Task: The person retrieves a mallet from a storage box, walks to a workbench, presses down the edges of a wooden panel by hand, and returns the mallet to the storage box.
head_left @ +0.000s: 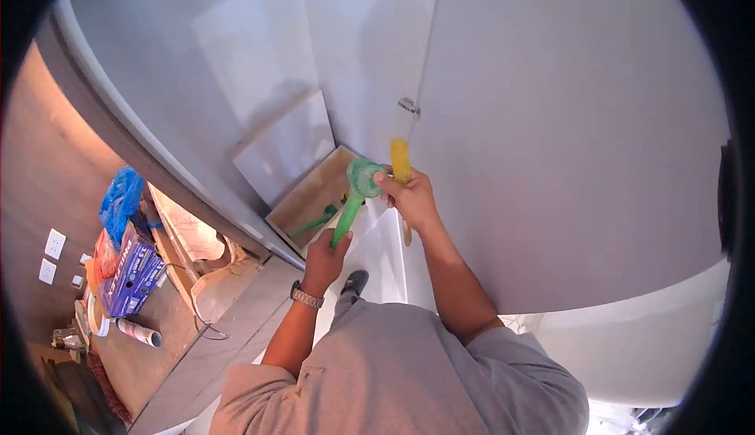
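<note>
My left hand [325, 260], with a watch on its wrist, is closed around the lower end of a green round-headed tool [351, 211]. The tool tilts upward, its translucent head toward my right hand [412, 197]. That hand's thumb presses on the edge of the green head. A yellow rod-like thing [400, 158] rises from the fingers of my right hand; a tan end shows below the hand. The rest of it is hidden, so its exact kind is unclear.
A grey panel [574, 136] with a metal latch [408, 106] stands on the right. An open wooden box [314, 187] holds another green thing [316, 223]. At left, a counter [157, 368] bears a blue bag [122, 203], a purple box [132, 278] and a paper roll [140, 333].
</note>
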`<state>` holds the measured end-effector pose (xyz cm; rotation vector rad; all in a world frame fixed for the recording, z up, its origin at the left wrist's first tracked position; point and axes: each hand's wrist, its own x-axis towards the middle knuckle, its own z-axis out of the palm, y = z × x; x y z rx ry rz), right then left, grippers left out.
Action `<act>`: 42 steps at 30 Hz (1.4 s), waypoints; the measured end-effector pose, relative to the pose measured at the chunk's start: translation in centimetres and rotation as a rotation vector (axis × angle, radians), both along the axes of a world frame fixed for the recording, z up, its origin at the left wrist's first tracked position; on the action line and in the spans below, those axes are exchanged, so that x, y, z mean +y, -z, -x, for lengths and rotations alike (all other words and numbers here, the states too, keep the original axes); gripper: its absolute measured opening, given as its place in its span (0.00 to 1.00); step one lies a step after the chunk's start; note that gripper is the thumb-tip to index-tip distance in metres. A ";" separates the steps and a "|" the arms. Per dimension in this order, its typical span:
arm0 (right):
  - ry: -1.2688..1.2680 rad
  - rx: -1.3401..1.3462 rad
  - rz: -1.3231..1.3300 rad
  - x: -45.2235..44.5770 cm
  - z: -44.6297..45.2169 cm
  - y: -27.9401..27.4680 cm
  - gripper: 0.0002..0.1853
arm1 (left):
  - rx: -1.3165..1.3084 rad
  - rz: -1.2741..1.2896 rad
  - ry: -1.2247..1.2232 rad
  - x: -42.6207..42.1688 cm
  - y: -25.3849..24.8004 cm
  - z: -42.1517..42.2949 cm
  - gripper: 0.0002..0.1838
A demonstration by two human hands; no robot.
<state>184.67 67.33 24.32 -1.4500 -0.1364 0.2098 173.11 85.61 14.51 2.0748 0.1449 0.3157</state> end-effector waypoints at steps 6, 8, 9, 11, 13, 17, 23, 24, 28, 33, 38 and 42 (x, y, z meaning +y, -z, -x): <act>0.084 0.018 -0.038 -1.3 -1.1 -1.0 0.19 | 0.357 0.959 0.359 1.2 -3.3 0.7 0.27; 0.126 -0.027 0.053 -1.6 -1.0 -1.4 0.23 | 0.422 1.188 0.480 1.7 -3.6 0.8 0.31; 0.047 -0.025 -0.024 -1.6 -0.9 -1.3 0.24 | 0.442 1.262 0.528 1.9 -3.5 0.6 0.33; -0.112 -0.020 -0.179 -1.7 -0.6 -1.1 0.26 | 0.504 1.360 0.624 2.3 -3.2 0.1 0.35; -0.237 0.002 -0.185 -1.8 -0.2 -1.1 0.28 | 0.598 1.414 0.717 2.6 -2.4 -0.3 0.36; -0.284 -0.073 -0.032 -2.1 -0.3 -2.1 0.30 | 0.701 1.594 0.867 2.4 -0.6 -0.8 0.38; -0.339 -0.048 -0.062 -2.0 -0.1 -1.9 0.32 | 0.732 1.766 0.966 2.2 0.8 -0.7 0.40; -0.349 -0.042 -0.057 -2.1 -0.2 -1.8 0.33 | 0.734 1.778 0.980 2.3 0.9 -0.8 0.40; -0.374 -0.040 -0.027 -1.8 -0.1 -1.6 0.35 | 0.723 1.862 1.067 2.2 1.4 -0.7 0.40; -0.359 -0.063 -0.065 -1.0 0.2 -1.7 0.35 | 0.738 1.876 1.071 2.2 1.5 -0.7 0.41; -0.279 0.052 -0.235 0.0 0.3 -0.7 0.31 | 0.733 1.723 0.950 2.7 1.5 -0.5 0.40; -0.285 0.070 -0.295 -0.2 0.2 -0.2 0.30 | 0.754 1.545 0.818 2.9 0.4 -0.1 0.40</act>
